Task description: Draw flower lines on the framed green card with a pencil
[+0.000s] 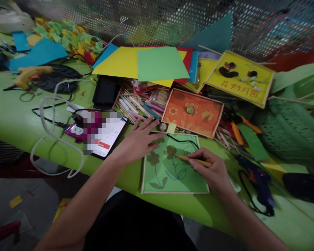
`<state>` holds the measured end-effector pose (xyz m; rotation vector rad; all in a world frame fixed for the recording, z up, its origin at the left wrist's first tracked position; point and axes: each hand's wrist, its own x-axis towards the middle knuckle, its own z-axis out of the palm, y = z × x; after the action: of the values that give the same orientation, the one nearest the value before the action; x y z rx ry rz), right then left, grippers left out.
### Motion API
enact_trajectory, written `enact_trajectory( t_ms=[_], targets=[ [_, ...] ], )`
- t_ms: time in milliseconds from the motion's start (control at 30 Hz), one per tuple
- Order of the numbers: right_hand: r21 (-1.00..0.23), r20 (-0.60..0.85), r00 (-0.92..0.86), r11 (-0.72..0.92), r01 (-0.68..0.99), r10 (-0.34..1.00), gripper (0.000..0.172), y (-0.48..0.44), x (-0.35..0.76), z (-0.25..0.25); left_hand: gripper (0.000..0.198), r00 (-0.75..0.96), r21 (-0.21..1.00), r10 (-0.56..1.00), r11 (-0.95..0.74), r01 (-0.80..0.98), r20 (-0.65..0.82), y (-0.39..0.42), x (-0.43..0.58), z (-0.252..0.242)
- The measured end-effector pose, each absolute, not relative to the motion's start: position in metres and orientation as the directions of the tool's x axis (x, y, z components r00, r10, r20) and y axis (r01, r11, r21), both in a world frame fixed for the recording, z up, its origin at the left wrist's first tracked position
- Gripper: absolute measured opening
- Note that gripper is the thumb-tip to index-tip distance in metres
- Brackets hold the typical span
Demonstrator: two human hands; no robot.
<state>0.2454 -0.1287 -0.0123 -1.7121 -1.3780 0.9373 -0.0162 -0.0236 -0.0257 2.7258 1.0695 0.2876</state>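
A green paper picture (pixel 185 183) with a thin pale stick frame lies on the table in front of me. It bears drawn flowers with stems and leaves, some petals coloured brown. My right hand (pixel 211 169) grips a yellow-orange pen (pixel 199 161), its tip at the middle flower. My left hand (pixel 142 139) reaches over the picture's upper left corner, palm down with fingers spread, close to a heap of pens and sticks (pixel 136 104). Just behind the picture stands an orange framed flower picture (pixel 192 113).
Left of my hand lie a phone (pixel 112 136) and looped white cable (pixel 43 139). A blue glue gun (pixel 258 181) is at right, a yellow one (pixel 31 75) at far left. Behind are coloured paper sheets (pixel 161 64), a yellow framed picture (pixel 240 78) and a green basket (pixel 285 125).
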Motion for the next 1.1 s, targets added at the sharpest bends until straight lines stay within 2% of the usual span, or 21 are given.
enact_trajectory(
  t_ms=[1100],
  targets=[
    [-0.906,-0.124,0.134,-0.167,0.389,0.983,0.009,-0.1315,0.2506,-0.0182,0.049,0.718,0.249,0.692,-0.709,0.66,0.069,-0.0226,-0.0156,-0.0235]
  ],
)
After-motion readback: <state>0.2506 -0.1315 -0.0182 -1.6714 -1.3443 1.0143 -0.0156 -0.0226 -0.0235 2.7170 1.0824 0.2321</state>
